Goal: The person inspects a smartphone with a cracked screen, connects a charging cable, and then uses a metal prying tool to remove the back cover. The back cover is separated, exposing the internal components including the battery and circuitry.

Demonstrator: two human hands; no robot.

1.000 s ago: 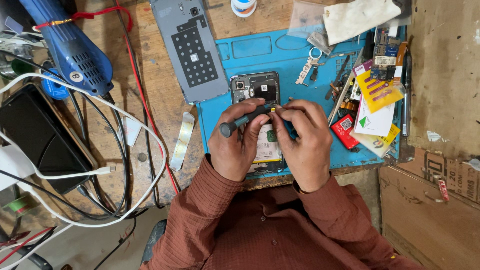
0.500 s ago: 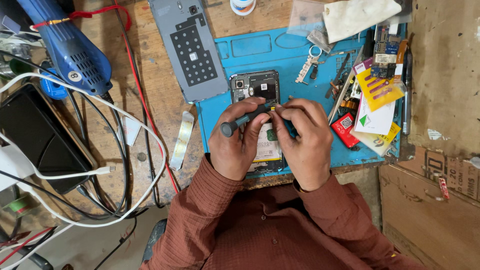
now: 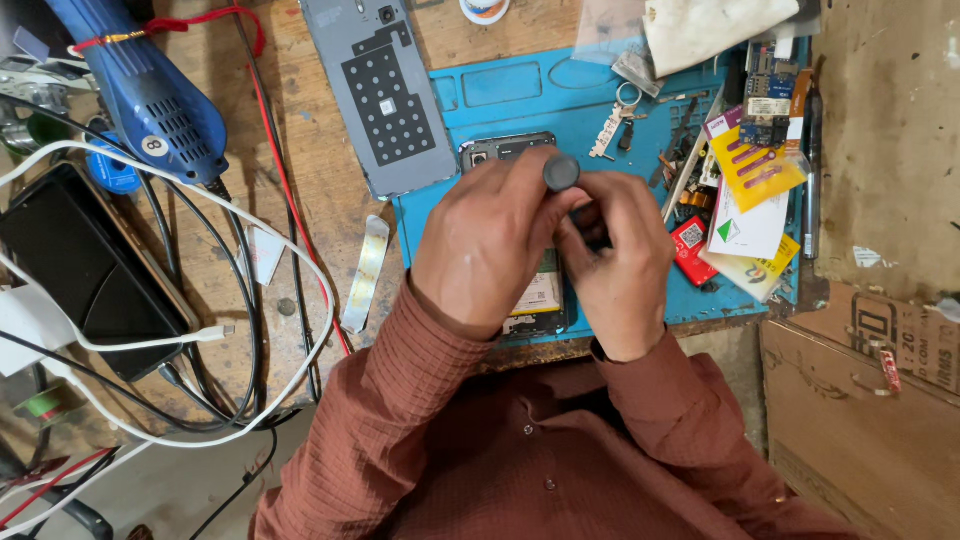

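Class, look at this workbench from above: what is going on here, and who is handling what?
A person in a rust-coloured shirt works over an opened phone lying on a blue repair mat. The left hand holds a dark screwdriver upright, its round cap facing the camera, while the right hand steadies it from the side. The phone's grey back cover lies off to the side, beside a blue heat gun.

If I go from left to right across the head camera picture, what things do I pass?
Black box → blue heat gun → grey phone back cover → left hand → right hand → yellow card → cardboard box.
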